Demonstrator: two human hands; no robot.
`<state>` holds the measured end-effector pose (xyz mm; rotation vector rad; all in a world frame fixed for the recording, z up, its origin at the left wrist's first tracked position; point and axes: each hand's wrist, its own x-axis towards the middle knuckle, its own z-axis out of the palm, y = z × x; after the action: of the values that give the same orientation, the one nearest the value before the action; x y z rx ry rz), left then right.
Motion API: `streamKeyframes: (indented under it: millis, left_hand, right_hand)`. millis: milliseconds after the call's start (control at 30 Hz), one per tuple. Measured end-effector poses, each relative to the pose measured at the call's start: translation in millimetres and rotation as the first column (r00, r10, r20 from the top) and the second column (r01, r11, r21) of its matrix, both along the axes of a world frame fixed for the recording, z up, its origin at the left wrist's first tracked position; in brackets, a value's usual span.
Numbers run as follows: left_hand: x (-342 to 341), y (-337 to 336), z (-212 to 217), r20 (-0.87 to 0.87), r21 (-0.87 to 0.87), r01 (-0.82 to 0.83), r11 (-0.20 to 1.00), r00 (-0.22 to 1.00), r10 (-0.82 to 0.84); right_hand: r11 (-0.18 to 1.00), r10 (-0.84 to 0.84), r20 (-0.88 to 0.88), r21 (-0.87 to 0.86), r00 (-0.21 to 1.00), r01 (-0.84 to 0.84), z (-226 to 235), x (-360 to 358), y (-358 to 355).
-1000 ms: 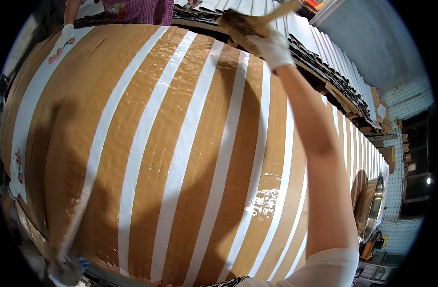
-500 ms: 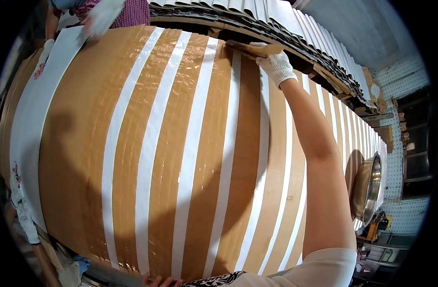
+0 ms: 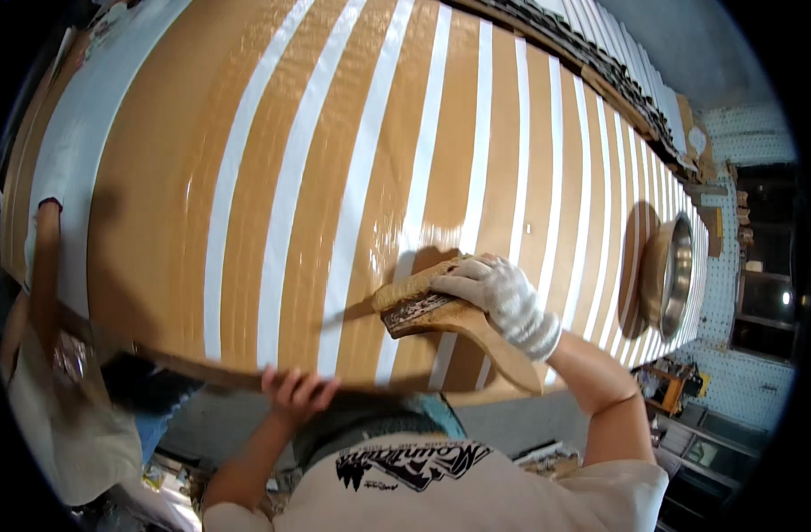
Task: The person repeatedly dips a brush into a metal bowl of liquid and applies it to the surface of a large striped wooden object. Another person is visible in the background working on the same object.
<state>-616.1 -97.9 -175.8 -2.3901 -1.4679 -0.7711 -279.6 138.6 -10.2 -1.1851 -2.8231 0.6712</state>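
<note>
One wide brush (image 3: 423, 306) is gripped by the gloved right hand (image 3: 503, 297); bare left hand (image 3: 295, 390) clutches the cardboard sheet's (image 3: 157, 222) edge.

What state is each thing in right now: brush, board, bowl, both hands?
Wide wooden brush: bristles pressed flat on the board.
Right hand: gloved, grip closed on the brush.
Left hand: bare, fingers hooked over the board's near edge.
Brown board: white strips laid lengthwise, glossy wet patch by the brush.
Metal bowl: upright on the board; contents unclear.
</note>
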Motion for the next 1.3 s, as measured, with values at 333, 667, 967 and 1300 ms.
streamKeyframes:
  millis: [333, 667, 967, 1300]
  left_hand:
    - [9.2, 4.6, 29.7, 0.024, -0.076, -0.005, 0.997, 1.000, 0.007]
    - [7.7, -3.9, 47.6, 0.013, -0.192, 0.022, 0.981, 1.000, -0.020]
    - [12.8, -16.6, 54.1, 0.050, -0.293, -0.009, 0.956, 0.998, 0.024]
    - [-28.7, -6.2, 75.1, 0.258, -0.168, -0.230, 0.958, 0.928, 0.268]
  right_hand:
    - [0.859, -0.340, -0.180, 0.340, 0.923, 0.383, -34.5, -32.9, -45.4]
    - [0.959, -0.284, -0.279, -0.085, 0.917, 0.271, -12.6, -13.7, -126.5]
    - [0.883, -0.470, -0.096, -0.071, 0.878, 0.465, -3.4, -21.8, -195.2]
    - [0.880, -0.381, -0.049, 0.287, 0.923, 0.378, -11.0, -84.3, -181.8]
